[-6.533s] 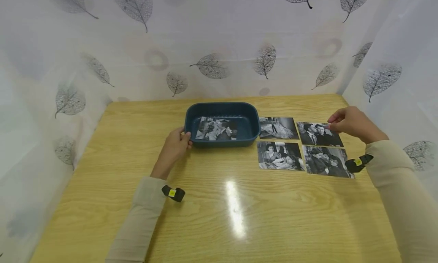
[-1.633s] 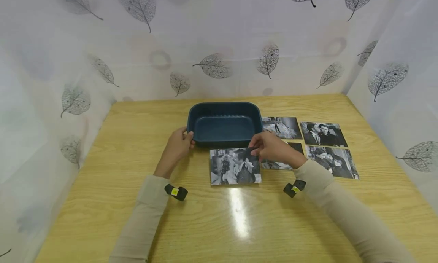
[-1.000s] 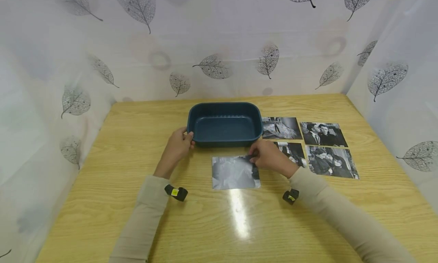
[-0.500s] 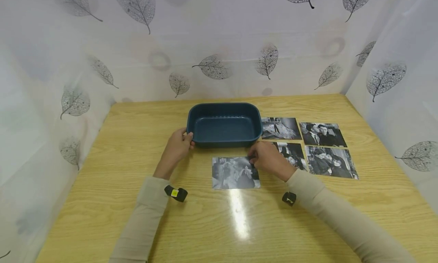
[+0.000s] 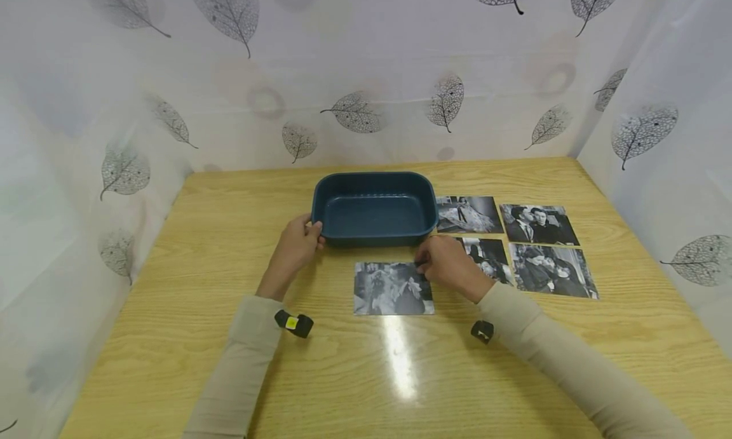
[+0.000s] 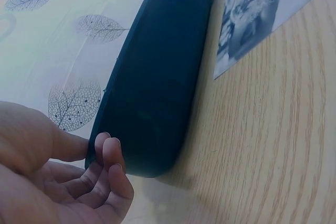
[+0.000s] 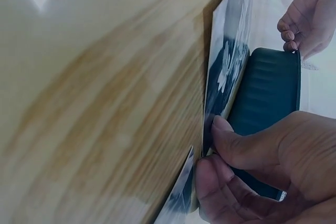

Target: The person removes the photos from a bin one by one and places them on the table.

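Observation:
My left hand (image 5: 296, 248) pinches the front left corner of a dark blue rectangular plastic tray (image 5: 374, 216). In the left wrist view, the thumb and fingertips (image 6: 113, 153) lie on either side of its rim. The tray has nothing in it. In front of it, a black-and-white photo print (image 5: 391, 290) lies low over the table. My right hand (image 5: 452, 264) pinches that print by its upper right corner between thumb and fingers, which cover the corner. The right wrist view shows the thumb (image 7: 231, 142) on the picture face, with the print's edge tilted slightly off the wood.
Right of the tray, several more black-and-white prints lie in two rows, among them a couple's portrait (image 5: 540, 225) and a lower right print (image 5: 553, 270). My right hand partly hides the lower left print (image 5: 488, 258). A leaf-patterned curtain (image 5: 366, 58) borders the wooden table (image 5: 229, 204).
The right hand has moved from the prints at right to the middle. The photo print that lay in the tray now lies in front of it, lowered toward the table. Left hand stays put.

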Tool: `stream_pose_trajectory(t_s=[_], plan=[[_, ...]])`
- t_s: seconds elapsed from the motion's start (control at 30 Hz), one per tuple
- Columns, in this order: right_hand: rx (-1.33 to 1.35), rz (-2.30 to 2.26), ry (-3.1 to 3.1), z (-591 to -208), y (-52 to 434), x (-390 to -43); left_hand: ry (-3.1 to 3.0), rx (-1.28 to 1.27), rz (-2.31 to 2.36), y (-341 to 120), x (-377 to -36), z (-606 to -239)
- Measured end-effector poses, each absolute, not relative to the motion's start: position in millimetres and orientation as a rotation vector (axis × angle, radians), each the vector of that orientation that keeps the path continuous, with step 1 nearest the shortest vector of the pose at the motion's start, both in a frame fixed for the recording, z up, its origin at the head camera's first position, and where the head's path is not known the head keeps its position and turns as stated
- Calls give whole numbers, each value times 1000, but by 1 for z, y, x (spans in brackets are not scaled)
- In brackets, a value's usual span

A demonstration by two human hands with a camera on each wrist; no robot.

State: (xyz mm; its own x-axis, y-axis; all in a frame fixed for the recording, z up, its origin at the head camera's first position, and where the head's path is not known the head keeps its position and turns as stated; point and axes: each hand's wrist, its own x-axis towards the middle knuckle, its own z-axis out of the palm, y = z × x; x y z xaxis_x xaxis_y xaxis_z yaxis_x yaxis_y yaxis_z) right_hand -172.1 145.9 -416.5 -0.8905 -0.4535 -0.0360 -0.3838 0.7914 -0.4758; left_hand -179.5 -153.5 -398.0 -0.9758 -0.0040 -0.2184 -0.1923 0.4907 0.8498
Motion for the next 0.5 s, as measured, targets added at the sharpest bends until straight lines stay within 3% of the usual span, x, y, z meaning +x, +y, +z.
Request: stream_pose_trajectory(t_s=[0.5], plan=[[-696,-718,2929,-406,147,-163,2643,-151,1415,-158,-178,-402]])
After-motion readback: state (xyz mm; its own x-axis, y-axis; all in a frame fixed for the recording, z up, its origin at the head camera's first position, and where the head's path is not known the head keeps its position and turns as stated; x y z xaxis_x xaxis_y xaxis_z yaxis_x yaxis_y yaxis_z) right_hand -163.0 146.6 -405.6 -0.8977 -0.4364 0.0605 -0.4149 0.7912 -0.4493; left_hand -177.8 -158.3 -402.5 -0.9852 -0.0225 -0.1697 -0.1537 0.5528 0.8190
